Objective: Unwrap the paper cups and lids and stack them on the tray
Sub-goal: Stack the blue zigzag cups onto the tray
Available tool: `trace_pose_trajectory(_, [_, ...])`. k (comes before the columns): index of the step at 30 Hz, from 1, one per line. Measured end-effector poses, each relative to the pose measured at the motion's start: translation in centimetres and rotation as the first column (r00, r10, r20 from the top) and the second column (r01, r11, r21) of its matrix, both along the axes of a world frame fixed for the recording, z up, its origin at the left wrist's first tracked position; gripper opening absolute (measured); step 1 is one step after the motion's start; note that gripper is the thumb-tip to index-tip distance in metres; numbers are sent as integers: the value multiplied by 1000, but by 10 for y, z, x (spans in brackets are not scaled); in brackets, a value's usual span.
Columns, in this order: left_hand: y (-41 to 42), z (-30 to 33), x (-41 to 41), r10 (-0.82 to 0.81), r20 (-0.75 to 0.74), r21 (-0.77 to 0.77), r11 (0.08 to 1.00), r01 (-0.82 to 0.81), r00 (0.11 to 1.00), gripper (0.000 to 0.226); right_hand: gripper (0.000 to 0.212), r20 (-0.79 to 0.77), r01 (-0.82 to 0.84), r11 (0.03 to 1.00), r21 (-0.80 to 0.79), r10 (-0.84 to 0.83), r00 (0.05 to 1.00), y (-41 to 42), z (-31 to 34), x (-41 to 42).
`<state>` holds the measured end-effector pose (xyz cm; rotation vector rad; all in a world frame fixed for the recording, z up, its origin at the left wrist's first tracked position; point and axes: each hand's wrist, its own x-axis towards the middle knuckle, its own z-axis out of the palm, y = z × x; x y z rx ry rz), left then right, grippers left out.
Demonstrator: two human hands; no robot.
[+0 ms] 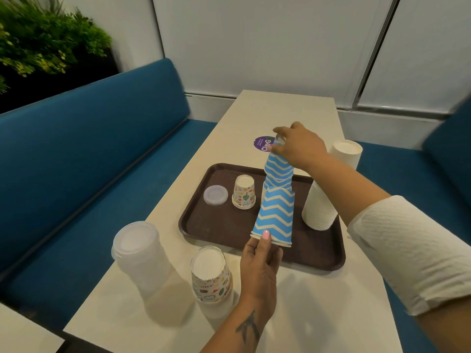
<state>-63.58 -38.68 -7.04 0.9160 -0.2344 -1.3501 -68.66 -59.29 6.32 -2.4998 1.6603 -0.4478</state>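
A tall stack of blue-and-cream zigzag paper cups (276, 212) leans above the brown tray (219, 230), rims down. My left hand (261, 258) pinches the rims at its lower end. My right hand (298, 145) grips its top end. On the tray stand a stack of plain white cups (318, 207), one upturned patterned cup (244, 192) and a clear lid (215, 195).
On the table near me stand a wrapped stack of clear lids (139, 253) and a wrapped stack of patterned cups (211, 276). Another white cup stack (348, 152) sits beyond the tray at the right edge. Blue benches flank the table; a purple sticker (262, 143) lies past the tray.
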Motion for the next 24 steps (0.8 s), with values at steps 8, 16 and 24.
trace_pose_trajectory(8, [-2,3,-5,15,-24,-10,1000,-15,1000,93,65,-202,-45,968,248,97,975,-9,-38,-2])
trace_pose_trajectory(16, [-11,19,-12,64,-63,-18,998,-65,996,59,49,205,-155,979,134,125,971,36,13,-26])
trace_pose_trajectory(24, [-15,45,-26,43,-120,-122,991,-58,992,46,33,287,-257,815,519,117,951,63,35,-50])
